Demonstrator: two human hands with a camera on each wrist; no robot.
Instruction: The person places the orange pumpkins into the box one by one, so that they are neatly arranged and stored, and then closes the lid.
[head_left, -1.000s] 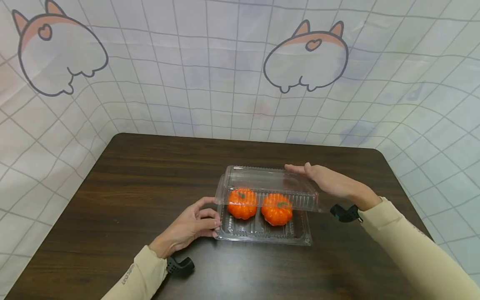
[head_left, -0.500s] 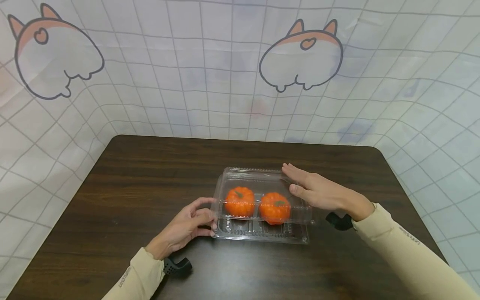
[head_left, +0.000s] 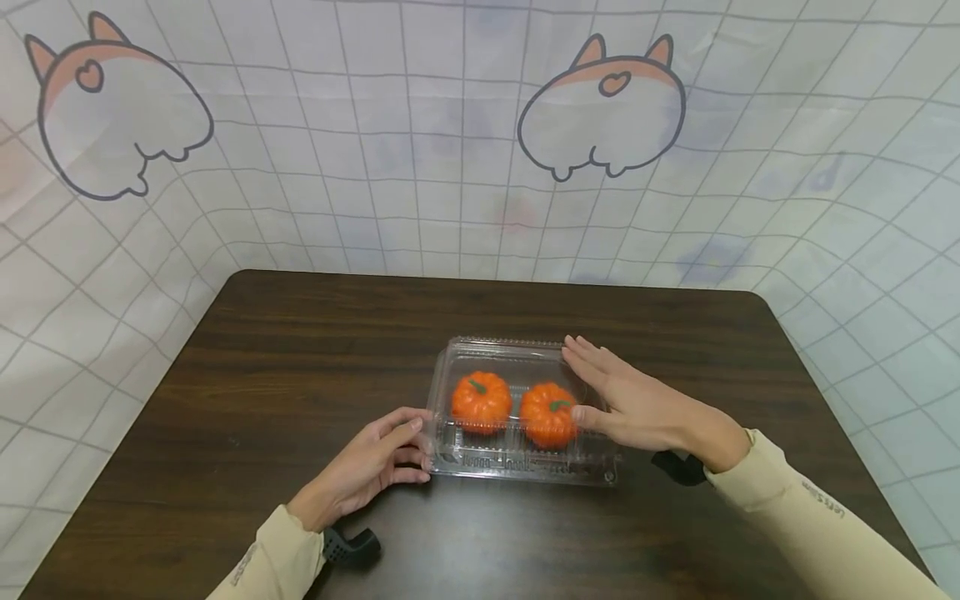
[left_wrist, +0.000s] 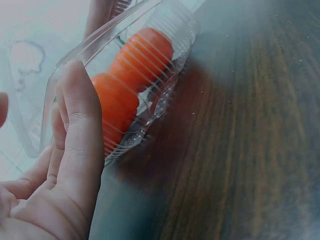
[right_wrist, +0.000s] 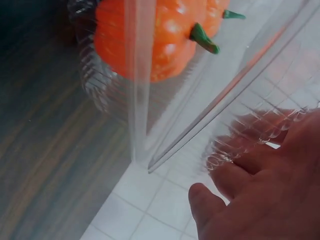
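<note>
A clear plastic clamshell box (head_left: 525,477) holds two orange toy pumpkins with green stems, the left pumpkin (head_left: 481,403) and the right pumpkin (head_left: 550,415). Its hinged lid (head_left: 517,352) leans low over them, and a narrow gap to the base shows in the right wrist view. My left hand (head_left: 375,462) rests its fingers against the box's left side, with straight fingers (left_wrist: 79,120) along the wall in the left wrist view. My right hand (head_left: 637,400) lies with extended fingers on the lid's right part.
The box stands on a dark wood-grain table (head_left: 300,358). Behind and beside it hangs a white grid-patterned cloth (head_left: 450,167) with cartoon dog drawings. Black straps with wrist devices (head_left: 352,547) sit at both cuffs.
The lid has swung down toward me over the pumpkins. My right hand has moved down with it, its palm turning flatter. The left hand has stayed at the box's left side.
</note>
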